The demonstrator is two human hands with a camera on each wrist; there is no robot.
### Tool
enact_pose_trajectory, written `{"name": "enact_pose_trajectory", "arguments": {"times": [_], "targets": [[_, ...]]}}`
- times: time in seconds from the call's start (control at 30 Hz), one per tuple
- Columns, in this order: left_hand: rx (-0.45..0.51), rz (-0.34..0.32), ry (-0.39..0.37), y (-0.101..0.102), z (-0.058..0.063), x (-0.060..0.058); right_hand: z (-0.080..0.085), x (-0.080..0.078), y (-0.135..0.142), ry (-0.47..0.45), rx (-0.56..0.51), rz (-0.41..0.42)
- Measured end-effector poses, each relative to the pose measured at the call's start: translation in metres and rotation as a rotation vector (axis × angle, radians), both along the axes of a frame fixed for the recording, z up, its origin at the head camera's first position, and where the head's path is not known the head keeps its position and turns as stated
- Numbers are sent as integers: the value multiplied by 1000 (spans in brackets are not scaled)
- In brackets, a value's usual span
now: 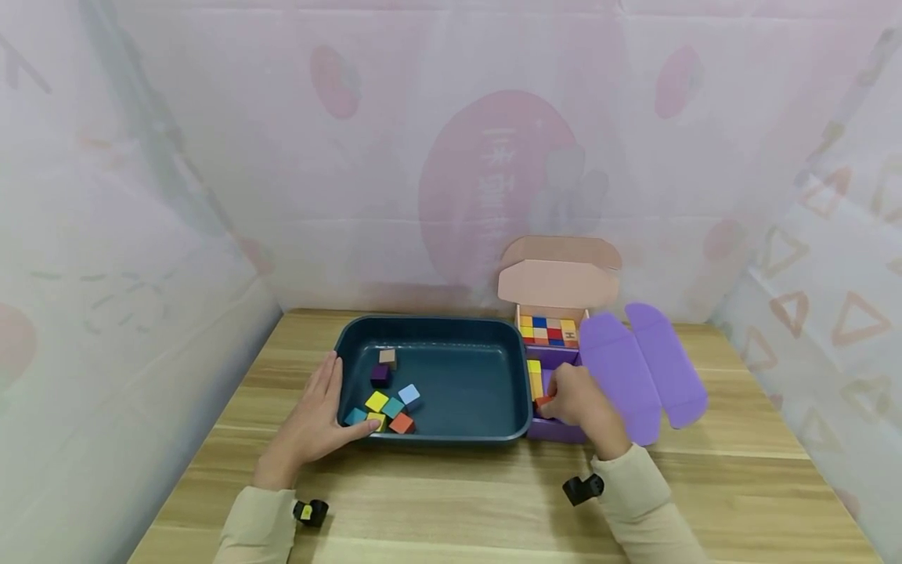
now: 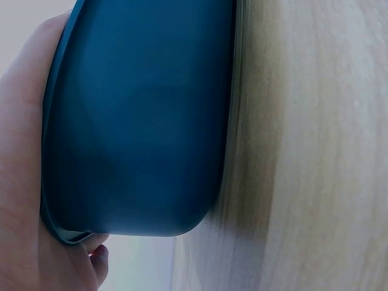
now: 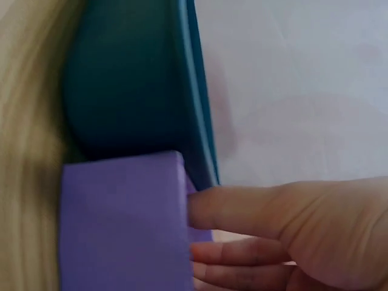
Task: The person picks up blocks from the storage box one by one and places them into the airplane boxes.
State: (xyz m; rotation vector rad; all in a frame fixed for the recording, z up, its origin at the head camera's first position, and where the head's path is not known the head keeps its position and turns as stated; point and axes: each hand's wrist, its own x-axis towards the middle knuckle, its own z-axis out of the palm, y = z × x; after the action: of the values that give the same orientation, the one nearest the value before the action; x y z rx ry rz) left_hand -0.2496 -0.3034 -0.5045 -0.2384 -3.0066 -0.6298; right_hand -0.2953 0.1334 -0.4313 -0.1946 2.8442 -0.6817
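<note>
A dark teal tray (image 1: 458, 392) holds several colored cubes, gathered mostly toward its front left. My left hand (image 1: 320, 415) rests on the tray's front left corner, fingers straight along the left rim and thumb over the front rim by a yellow cube (image 1: 377, 421). From the left wrist view, that hand (image 2: 21, 157) lies along the rim above the outer wall. My right hand (image 1: 579, 398) reaches into a purple box (image 1: 553, 431) and pinches a red block (image 1: 542, 403) near its front. A row of yellow blocks (image 1: 535, 378) stands behind that block. In the right wrist view the box wall hides the fingertips.
Behind the purple box is a pink box (image 1: 560, 282), lid raised, packed with colored blocks. The purple lid (image 1: 623, 364) spreads open to the right. The tray stands against the boxes' left side on the wooden table (image 1: 437, 501). Printed cloth surrounds the table's back and sides.
</note>
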Motion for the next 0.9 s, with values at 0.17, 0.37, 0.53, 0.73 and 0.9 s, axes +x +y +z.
{"name": "enact_pose_trajectory", "arguments": {"times": [0.17,0.37,0.53,0.73,0.9], "targets": [[0,1,0,1,1,0,-8,-2,-5,-28,-14,-78],[-1,0,-8,1,2,1,-14,-8,-10,-83,13,-138],[-1,1,-2,1,4,1,-14,-9,-14,-74,21,-148],[-3,-1,0,1,2,0,-17,-7,-11,-58,13,-142],[2,1,-3,0,2,1,-19,-5,-4,-63,-17,-123]]}}
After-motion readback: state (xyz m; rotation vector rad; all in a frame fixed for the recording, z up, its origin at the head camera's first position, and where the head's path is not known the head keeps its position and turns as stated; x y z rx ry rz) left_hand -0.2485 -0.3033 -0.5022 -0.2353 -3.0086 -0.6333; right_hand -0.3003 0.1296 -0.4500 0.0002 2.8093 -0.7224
